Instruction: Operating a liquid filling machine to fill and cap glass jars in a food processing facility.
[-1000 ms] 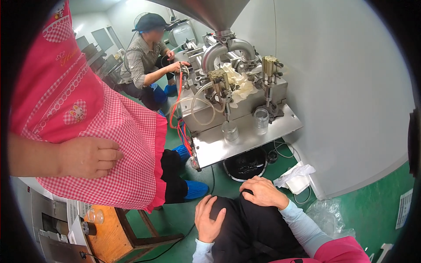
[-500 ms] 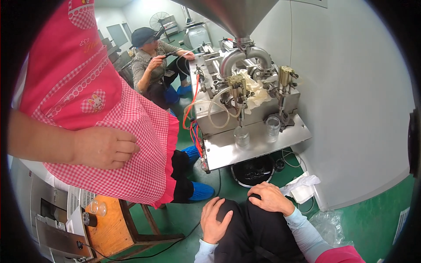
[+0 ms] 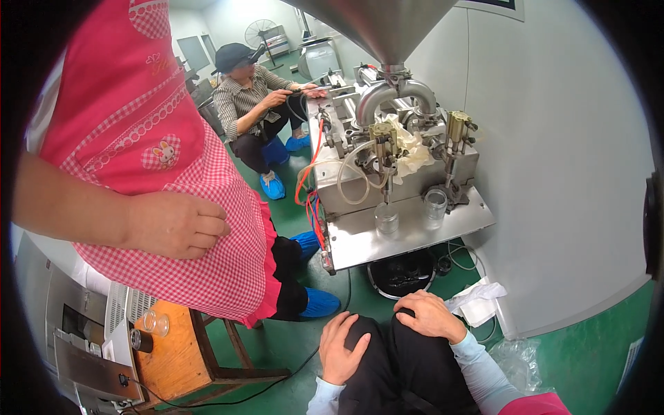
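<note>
I had the left hand lying on the black-clad left knee with its thumb apart from the fingers, and the right hand draped over the right knee with its fingers nearly together, neither one clamped on anything. Just past the knees I saw a dark tub partly beneath the metal shelf where two glass jars stood near each other. Behind the jars rose the machine, and a seated co-worker was at its left side.
</note>
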The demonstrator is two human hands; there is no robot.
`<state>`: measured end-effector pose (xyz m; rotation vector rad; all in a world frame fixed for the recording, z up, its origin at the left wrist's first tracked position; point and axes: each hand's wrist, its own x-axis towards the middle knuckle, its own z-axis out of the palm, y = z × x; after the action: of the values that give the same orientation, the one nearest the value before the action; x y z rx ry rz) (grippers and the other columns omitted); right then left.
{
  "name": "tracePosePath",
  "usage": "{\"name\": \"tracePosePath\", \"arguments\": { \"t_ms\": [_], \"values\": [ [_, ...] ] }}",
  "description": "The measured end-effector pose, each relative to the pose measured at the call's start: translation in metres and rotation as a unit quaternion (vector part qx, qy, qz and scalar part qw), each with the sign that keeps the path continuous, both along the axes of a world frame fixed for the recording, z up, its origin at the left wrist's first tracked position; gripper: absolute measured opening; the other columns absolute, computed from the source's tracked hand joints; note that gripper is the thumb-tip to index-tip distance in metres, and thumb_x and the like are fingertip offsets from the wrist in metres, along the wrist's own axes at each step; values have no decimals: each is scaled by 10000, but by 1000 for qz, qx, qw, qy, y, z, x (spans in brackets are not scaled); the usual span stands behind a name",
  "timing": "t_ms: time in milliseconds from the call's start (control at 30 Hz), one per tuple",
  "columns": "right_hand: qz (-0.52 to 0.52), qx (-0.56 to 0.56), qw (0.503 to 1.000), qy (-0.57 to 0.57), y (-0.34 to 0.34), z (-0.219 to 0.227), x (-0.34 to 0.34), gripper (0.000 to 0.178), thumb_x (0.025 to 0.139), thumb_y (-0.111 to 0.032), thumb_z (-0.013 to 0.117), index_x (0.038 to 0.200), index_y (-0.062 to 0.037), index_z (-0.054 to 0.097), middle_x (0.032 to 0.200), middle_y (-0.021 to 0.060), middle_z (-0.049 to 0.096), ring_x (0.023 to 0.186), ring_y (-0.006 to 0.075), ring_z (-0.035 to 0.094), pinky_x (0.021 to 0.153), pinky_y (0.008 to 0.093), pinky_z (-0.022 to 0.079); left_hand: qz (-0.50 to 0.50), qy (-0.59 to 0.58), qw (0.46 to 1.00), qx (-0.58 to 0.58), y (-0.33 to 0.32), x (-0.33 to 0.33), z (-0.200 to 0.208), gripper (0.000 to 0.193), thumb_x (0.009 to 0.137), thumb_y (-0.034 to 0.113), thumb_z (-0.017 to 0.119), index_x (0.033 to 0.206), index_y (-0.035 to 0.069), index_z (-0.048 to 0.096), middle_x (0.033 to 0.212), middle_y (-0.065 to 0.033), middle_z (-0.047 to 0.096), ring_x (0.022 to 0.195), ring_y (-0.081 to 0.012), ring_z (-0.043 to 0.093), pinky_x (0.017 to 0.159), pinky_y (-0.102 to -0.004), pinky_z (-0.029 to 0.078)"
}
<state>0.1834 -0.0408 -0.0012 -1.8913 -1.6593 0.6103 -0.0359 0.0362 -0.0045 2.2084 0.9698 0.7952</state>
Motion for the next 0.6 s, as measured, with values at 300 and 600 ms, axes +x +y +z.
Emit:
{"name": "tracePosePath", "arguments": {
  "t_ms": [300, 600],
  "values": [
    [1, 10, 1000, -10, -2, -3, -2, 258, 854, -268, 582, 982, -66, 680, 1019, 97, 671, 972, 306, 593, 879, 402, 462, 2, -9, 1000, 4, -1, -3, -1, 430, 765, 219, 729, 1150, 54, 635, 1238, -130, 582, 1130, -315, 537, 961, -383, 423],
    [0, 8, 1000, -10, -3, -1, -5, 255, 854, -271, 584, 980, -72, 682, 1026, 98, 674, 975, 308, 595, 885, 399, 460, 5, -14, 1000, 8, -3, -6, -4, 427, 770, 232, 728, 1149, 58, 635, 1236, -129, 583, 1129, -314, 538, 959, -381, 423]
  ]
}}
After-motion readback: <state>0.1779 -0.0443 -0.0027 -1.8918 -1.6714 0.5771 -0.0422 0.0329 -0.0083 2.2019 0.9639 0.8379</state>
